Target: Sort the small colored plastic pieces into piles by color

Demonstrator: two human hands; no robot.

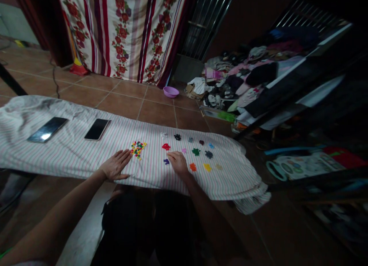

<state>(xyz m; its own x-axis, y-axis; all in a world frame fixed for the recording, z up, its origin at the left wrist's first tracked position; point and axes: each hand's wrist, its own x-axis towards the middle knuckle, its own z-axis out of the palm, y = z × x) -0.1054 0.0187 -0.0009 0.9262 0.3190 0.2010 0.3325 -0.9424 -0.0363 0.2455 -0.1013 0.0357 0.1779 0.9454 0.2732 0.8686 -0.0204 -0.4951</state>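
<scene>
My left hand (116, 165) lies flat on the striped cloth, fingers stretched out, its tips at the edge of a mixed pile of small red, yellow, green and white pieces (138, 149). Over the sorted piles hovers my right hand (178, 162), its thumb and fingertips pinched together; whatever they hold is too small to make out. It is between the red pile (166, 146) and the purple pile (166, 161). Around it are small single-colour piles, among them pink (184, 150), dark green (196, 152), orange (193, 167), yellow (207, 167) and black (177, 137).
The striped cloth (71, 155) covers a long narrow table. Two phones (97, 129) lie toward its left end. Beyond it, a purple basin (171, 92) sits on the tiled floor before a floral curtain (123, 32). A heap of clothes (238, 74) is at the back right.
</scene>
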